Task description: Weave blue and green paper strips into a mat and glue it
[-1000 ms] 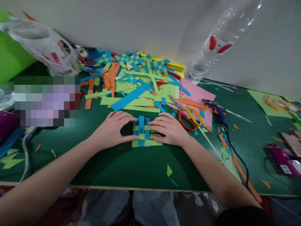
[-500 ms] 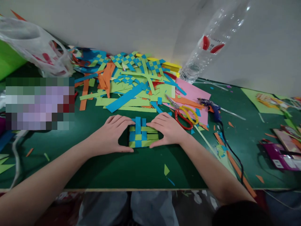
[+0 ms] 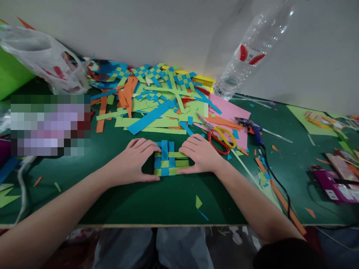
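Observation:
A small woven paper mat (image 3: 165, 163) of blue and light green strips lies flat on the green table, with loose green strip ends toward its right. My left hand (image 3: 137, 158) curves around the mat's left side, fingertips at its upper left corner and thumb along its lower left edge. From the other side my right hand (image 3: 200, 155) holds the right part, with its fingers on the upper green strip and its thumb on the lowest one. Both hands keep a wide gap between thumb and fingers. The right fingers and thumb cover some strip ends.
Behind the mat lies a heap of paper strips (image 3: 157, 123) and finished woven pieces (image 3: 153, 73). Scissors (image 3: 218, 136), a glue gun (image 3: 254, 130) and pink paper (image 3: 232, 108) are at right. A plastic bottle (image 3: 246, 56) leans on the wall; a plastic bag (image 3: 47, 59) stands left.
My left thumb has moved from the mat down to its lower left edge. My right thumb has shifted down onto the lowest green strip. In the last half second the hands barely move.

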Motion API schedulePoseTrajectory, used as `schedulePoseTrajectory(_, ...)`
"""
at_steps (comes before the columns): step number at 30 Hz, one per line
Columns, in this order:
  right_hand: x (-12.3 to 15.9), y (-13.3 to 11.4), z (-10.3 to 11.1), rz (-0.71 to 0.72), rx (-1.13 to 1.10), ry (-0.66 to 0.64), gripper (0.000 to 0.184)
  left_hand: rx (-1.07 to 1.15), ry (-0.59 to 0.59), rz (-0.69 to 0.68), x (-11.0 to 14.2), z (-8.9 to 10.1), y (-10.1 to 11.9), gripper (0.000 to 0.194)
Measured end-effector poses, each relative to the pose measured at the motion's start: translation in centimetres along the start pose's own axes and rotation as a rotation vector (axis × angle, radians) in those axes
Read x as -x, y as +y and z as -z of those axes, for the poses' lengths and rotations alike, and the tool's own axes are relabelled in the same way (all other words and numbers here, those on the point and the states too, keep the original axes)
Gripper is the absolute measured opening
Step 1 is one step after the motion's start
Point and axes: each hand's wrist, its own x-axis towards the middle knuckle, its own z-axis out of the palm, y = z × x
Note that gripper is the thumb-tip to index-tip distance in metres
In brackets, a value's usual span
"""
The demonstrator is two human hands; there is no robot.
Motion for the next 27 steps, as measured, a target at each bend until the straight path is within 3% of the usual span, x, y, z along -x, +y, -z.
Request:
schedulePoseTrajectory(4, -0.1, -0.2, 0.1, 0.031, -0.042, 0.073, 0.061, -0.005, -0.005, -0.027, 0.0, 0.1, 0.1, 0.067)
schedulePoseTrajectory(10, -0.2, -0.6, 0.1, 0.064, -0.108, 0.045, 0.065, -0.016, 0.016, -0.048, 0.0, 0.0, 0.2, 0.066)
schedulePoseTrajectory(16, -0.6, -1.6, -0.1, 0.006, -0.124, 0.002, 0.065, -0.024, 0.023, -0.040, 0.0, 0.1, 0.1, 0.061)
schedulePoseTrajectory(20, -0.6, -1.6, -0.2, -0.047, -0.121, 0.013, 0.055, -0.038, 0.046, -0.006, 0.0, 0.1, 0.1, 0.059)
schedulePoseTrajectory(27, -0.6, -1.3, -0.2, -0.113, -0.159, 0.034, 0.051, -0.047, 0.104, 0.076, -0.1, -0.1, -0.1, 0.065)
